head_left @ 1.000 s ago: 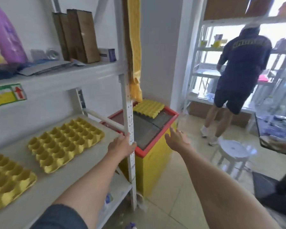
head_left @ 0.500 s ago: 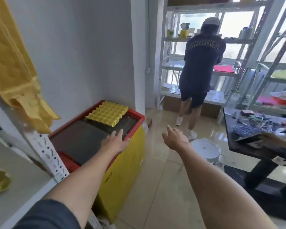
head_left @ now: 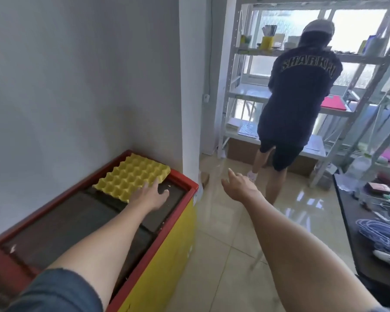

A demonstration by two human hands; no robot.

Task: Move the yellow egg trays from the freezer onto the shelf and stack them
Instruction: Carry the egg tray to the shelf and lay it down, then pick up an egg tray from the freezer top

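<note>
Head view shows the yellow moulded-pulp egg tray lying flat on the far end of the red-rimmed yellow chest freezer, on its dark glass lid. The left hand, fingers spread and holding nothing, rests at the tray's near corner. The right hand, also open and empty, hangs over the floor beside the freezer. A one-handed corner pinch could bend the thin pulp, or nudge the tray off the freezer's far edge. Another person stands beyond the freezer at a metal rack.
</note>
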